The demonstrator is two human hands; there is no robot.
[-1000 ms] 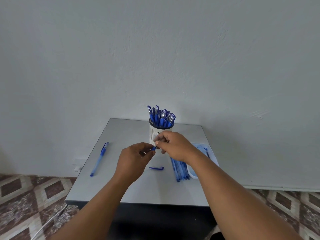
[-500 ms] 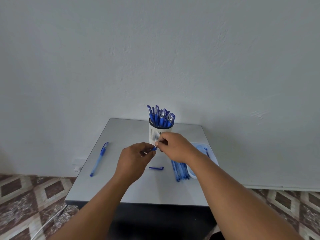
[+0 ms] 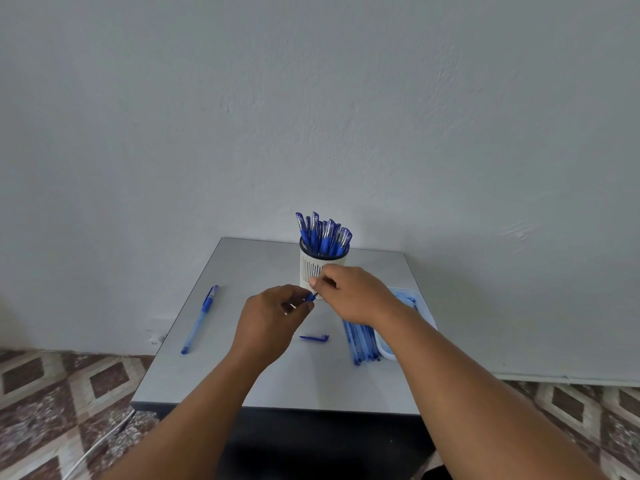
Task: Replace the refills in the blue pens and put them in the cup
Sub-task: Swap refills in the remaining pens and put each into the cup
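- One grey table [image 3: 242, 375] stands against a pale wall [image 3: 311, 98], with patterned brown floor tiles [image 3: 52, 393] showing on either side of it.
- Two bare forearms reach in from below and meet over the middle of the table, just in front of the cup.
- A white slotted cup [image 3: 309, 268] stands upright near the back edge of the table, packed with capped blue pens [image 3: 323, 235] that stick up above its rim.
- A pale blue tray [image 3: 420, 308] sits on the right side of the table, mostly covered by the right forearm; what lies in it I cannot make out.
- A bundle of thin blue refills [image 3: 358, 342] lies on the table just left of the tray, touching or very close to its edge.
- The left hand [image 3: 268, 322] has its fingers curled and pinches a short stretch of a blue pen [image 3: 309, 298] between thumb and fingertips; only that small blue piece shows between the two hands.
- The right hand [image 3: 349, 294] has its fingers curled in, and thumb and forefinger close on the pen's far end, right in front of the cup's lower wall.
- A single blue pen on the left [image 3: 200, 319] lies flat, well apart from everything else, angled toward the back.
- A small blue cap [image 3: 314, 338] lies on the table below the two hands, between the left wrist and the refills.
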